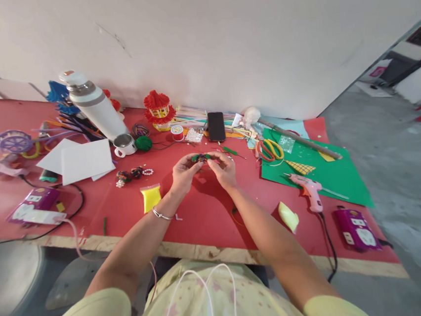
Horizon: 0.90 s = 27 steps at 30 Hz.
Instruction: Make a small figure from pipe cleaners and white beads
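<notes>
Above the middle of the red table, both hands pinch a small multicoloured yarn piece (200,157) with green and dark strands. My left hand (185,172) is closed on its left end, thumb in front. My right hand (222,168) grips the right end the same way; its fingers behind are partly hidden. Just right of that hand lies a green-handled crochet hook or similar thin tool (229,150). To the left are small dark yarn pieces (136,172) with a loop of white beads (147,172). A green yarn ball (143,143) sits beyond the left hand.
A white bottle (96,107), a mug (124,145), a phone (216,126) and a red thread spool (177,133) stand or lie at the back. Scissors (272,149) and a pink glue gun (310,190) with its cord are on the right. White sheets (86,160) and a purple power box (38,202) occupy the left.
</notes>
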### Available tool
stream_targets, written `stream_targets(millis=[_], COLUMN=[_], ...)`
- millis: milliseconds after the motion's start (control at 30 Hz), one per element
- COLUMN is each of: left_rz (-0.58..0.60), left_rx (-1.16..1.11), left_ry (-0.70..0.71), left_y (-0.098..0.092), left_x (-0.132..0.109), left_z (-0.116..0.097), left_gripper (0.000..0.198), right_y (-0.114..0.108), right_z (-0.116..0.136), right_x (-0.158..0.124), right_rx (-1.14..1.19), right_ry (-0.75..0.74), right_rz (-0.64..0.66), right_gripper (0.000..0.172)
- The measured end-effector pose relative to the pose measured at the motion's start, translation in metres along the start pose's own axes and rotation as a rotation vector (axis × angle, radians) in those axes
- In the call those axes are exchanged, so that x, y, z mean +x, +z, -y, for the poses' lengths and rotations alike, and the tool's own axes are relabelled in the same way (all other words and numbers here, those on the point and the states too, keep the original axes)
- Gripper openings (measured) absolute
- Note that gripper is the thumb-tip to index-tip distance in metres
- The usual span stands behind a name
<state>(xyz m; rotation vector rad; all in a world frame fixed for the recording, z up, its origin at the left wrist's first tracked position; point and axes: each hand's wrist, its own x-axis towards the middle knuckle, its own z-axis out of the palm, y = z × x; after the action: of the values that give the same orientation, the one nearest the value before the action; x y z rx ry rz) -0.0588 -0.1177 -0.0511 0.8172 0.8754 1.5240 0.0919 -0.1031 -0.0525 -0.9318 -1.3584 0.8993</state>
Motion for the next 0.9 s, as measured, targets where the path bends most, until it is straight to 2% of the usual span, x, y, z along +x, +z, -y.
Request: stream_targets(millis=[200, 500, 567, 667, 733, 833, 900], left_rz=[0.051, 0.121, 0.111, 0.065, 0.024, -0.004, -0.003], left_rx=[0.088, 0.18, 0.198, 0.121, 0.044, -0.007, -0.01], left_ry=[0.064, 0.142, 0.157, 0.1, 0.057, 0.038, 0.032], left_y=[-0.001, -0.006, -0.008, -0.01, -0.011, -0.012, -0.012], left_x=[0.0, 0.001, 0.003, 0.006, 0.009, 0.011, 0.011], left_z=[-0.005, -0.011, -0.009, -0.006, -0.005, -0.005, -0.005], left_gripper=[0.042, 0.038, 0.039, 0.041, 0.043, 0.046, 0.046], right_y=[-0.005, -0.008, -0.009, -0.01, -0.012, -0.02, -0.025], right_z=[0.002, 0.003, 0.001, -0.004, -0.006, 0.001, 0.009], right_x=[0.003, 0.003, 0.003, 0.003, 0.007, 0.017, 0.023], right_rx=[-0.081, -0.013, -0.023, -0.046, -0.137, -0.459, -0.668], right_ry=[-0.044, -0.054, -0.05, -0.035, -0.051, -0.173, -0.245], right_rz=[-0.01, 0.094, 0.117, 0.13, 0.073, -0.039, -0.018], right_gripper=[0.021, 0.024, 0.025, 0.033, 0.037, 0.036, 0.038])
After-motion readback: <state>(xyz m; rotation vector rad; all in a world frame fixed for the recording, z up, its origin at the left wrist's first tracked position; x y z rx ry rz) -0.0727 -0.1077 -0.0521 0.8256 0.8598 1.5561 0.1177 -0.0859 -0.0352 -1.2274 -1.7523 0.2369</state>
